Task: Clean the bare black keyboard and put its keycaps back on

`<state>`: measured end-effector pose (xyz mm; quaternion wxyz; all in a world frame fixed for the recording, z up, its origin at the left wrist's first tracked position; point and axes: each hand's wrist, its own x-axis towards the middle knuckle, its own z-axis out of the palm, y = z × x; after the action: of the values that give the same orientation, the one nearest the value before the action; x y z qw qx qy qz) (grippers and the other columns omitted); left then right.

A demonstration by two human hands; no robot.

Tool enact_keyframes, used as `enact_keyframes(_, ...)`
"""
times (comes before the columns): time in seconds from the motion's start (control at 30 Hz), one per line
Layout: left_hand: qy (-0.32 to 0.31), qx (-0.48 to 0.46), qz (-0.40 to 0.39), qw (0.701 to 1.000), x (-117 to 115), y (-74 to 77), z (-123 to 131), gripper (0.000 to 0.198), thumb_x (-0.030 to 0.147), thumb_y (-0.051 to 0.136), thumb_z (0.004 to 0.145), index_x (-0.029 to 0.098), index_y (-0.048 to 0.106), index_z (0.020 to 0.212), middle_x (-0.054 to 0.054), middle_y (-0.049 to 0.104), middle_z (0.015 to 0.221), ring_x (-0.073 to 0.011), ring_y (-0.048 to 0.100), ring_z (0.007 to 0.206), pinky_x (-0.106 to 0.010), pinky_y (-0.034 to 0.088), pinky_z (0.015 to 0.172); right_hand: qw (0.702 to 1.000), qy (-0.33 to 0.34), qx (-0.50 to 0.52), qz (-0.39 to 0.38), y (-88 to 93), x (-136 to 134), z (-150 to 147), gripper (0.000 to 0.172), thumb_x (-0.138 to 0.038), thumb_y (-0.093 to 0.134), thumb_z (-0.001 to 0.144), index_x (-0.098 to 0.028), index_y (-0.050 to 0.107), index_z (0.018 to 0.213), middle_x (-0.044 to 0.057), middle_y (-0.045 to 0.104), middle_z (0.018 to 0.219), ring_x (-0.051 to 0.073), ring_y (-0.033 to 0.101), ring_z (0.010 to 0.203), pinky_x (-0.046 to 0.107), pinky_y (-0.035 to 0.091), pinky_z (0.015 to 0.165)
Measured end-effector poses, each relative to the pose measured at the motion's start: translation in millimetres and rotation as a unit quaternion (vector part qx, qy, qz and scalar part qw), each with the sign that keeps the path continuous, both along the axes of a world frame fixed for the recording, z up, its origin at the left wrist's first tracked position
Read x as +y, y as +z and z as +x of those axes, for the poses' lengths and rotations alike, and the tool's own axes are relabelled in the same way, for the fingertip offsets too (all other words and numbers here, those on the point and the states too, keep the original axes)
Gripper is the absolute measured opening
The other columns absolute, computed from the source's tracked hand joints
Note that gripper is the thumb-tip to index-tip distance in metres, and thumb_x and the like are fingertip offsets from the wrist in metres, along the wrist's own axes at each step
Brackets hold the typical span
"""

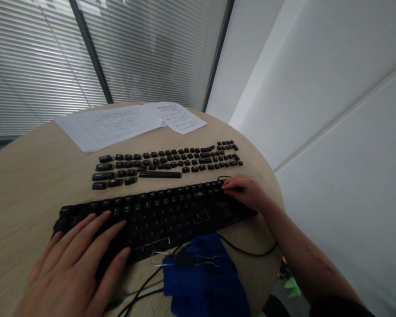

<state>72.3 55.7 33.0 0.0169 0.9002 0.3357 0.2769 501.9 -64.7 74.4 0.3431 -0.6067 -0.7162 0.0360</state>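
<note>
A black keyboard (pixel 171 215) lies on the table; its upper rows carry keycaps, while much of the lower area is bare. My left hand (pixel 72 264) rests over its left end with fingers stretched and spread. At the upper right keys, my right hand (pixel 246 190) has its fingers pinched together; what is between them, if anything, is hidden. Behind the keyboard, loose black keycaps (pixel 158 162) are laid out in rows, among them a long space bar (pixel 160 175). A wire keycap puller (pixel 185 259) with a black handle lies on a blue cloth (pixel 206 286) in front.
Printed papers (pixel 119 123) lie at the back of the round wooden table (pixel 23 176). Black cable (pixel 251 253) loops around the keyboard's front right. A white wall (pixel 333 110) stands close on the right, and window blinds (pixel 152 53) are behind.
</note>
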Motion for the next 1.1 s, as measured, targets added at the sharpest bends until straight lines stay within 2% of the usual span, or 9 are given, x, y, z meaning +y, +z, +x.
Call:
enact_keyframes(0.2, -0.018, 0.006, 0.032, 0.999, -2, 3.1, 2, 0.051, 0.052, 0.043, 0.097, 0.022, 0.059, 0.136, -0.017, 0.059, 0.146, -0.0421, 0.050, 0.140, -0.067, 0.035, 0.117, 0.999, 0.024, -0.033, 0.005, 1.9, 0, -1, 0.009, -0.021, 0.071, 0.095, -0.027, 0.078, 0.094, 0.002, 0.080, 0.098, 0.019, 0.071, 0.086, 0.037, 0.056, 0.082)
enact_keyframes(0.3, -0.017, 0.010, 0.034, 0.999, -4, 5.3, 3, 0.051, 0.051, 0.042, 0.098, 0.022, 0.058, 0.136, -0.017, 0.057, 0.147, -0.0427, 0.049, 0.140, -0.067, 0.035, 0.117, 0.996, 0.011, -0.076, 0.035, 6.0, -1, -5, 0.009, -0.021, 0.071, 0.094, -0.026, 0.079, 0.093, 0.004, 0.076, 0.096, 0.021, 0.068, 0.089, 0.040, 0.054, 0.085)
enact_keyframes(0.4, -0.017, 0.009, 0.039, 0.999, -5, 7.0, 5, 0.050, 0.051, 0.040, 0.098, 0.022, 0.058, 0.135, -0.017, 0.058, 0.146, -0.0424, 0.049, 0.139, -0.068, 0.035, 0.117, 0.996, 0.000, -0.088, 0.025, 7.8, -2, -6, 0.010, -0.022, 0.070, 0.094, -0.025, 0.080, 0.093, 0.005, 0.072, 0.092, 0.021, 0.066, 0.088, 0.039, 0.053, 0.083)
enact_keyframes(0.57, -0.016, 0.007, 0.037, 0.999, -4, 8.3, 7, 0.051, 0.053, 0.040, 0.098, 0.022, 0.058, 0.135, -0.017, 0.058, 0.146, -0.0436, 0.050, 0.138, -0.069, 0.037, 0.114, 0.999, 0.010, -0.040, -0.024, 2.1, 0, -4, 0.010, -0.022, 0.070, 0.093, -0.024, 0.079, 0.089, 0.004, 0.072, 0.085, 0.021, 0.067, 0.085, 0.039, 0.053, 0.083)
enact_keyframes(0.67, -0.022, 0.003, 0.045, 0.999, -1, 8.0, 7, 0.051, 0.052, 0.041, 0.098, 0.021, 0.058, 0.135, -0.018, 0.060, 0.144, -0.0439, 0.052, 0.135, -0.068, 0.041, 0.111, 1.000, 0.005, 0.001, 0.010, 0.5, 0, -1, 0.011, -0.024, 0.069, 0.094, -0.025, 0.080, 0.092, 0.004, 0.072, 0.084, 0.020, 0.067, 0.082, 0.036, 0.054, 0.079)
enact_keyframes(0.83, -0.014, 0.011, 0.064, 0.998, -1, 6.7, 6, 0.050, 0.052, 0.038, 0.100, 0.022, 0.059, 0.134, -0.017, 0.060, 0.145, -0.0403, 0.052, 0.137, -0.065, 0.038, 0.115, 0.976, -0.141, 0.055, 0.160, 7.4, -8, 9, 0.014, -0.025, 0.064, 0.098, -0.025, 0.078, 0.099, 0.003, 0.071, 0.084, 0.018, 0.064, 0.076, 0.033, 0.052, 0.069)
enact_keyframes(0.9, -0.008, 0.013, 0.070, 0.997, -2, 5.5, 6, 0.052, 0.053, 0.037, 0.100, 0.022, 0.059, 0.135, -0.016, 0.060, 0.146, -0.0396, 0.052, 0.138, -0.064, 0.037, 0.116, 0.966, -0.178, 0.039, 0.184, 13.8, -10, 17, 0.015, -0.027, 0.063, 0.098, -0.026, 0.078, 0.100, 0.003, 0.070, 0.082, 0.018, 0.062, 0.073, 0.034, 0.051, 0.068)
enact_keyframes(1.0, 0.001, 0.005, 0.072, 0.997, -4, 3.1, 7, 0.054, 0.054, 0.040, 0.098, 0.022, 0.057, 0.138, -0.016, 0.059, 0.148, -0.0396, 0.052, 0.139, -0.062, 0.037, 0.117, 0.972, -0.187, -0.042, 0.137, 30.1, -2, 32, 0.016, -0.030, 0.064, 0.097, -0.026, 0.079, 0.101, 0.004, 0.073, 0.087, 0.021, 0.066, 0.080, 0.036, 0.054, 0.075)
enact_keyframes(1.1, 0.037, -0.005, 0.052, 0.998, -5, 0.8, 7, 0.060, 0.056, 0.041, 0.097, 0.023, 0.051, 0.145, -0.016, 0.058, 0.150, -0.0401, 0.051, 0.141, -0.064, 0.035, 0.120, 0.970, -0.203, -0.137, -0.003, 51.7, 25, 53, 0.017, -0.029, 0.067, 0.094, -0.026, 0.081, 0.103, 0.005, 0.078, 0.097, 0.023, 0.069, 0.093, 0.037, 0.055, 0.085)
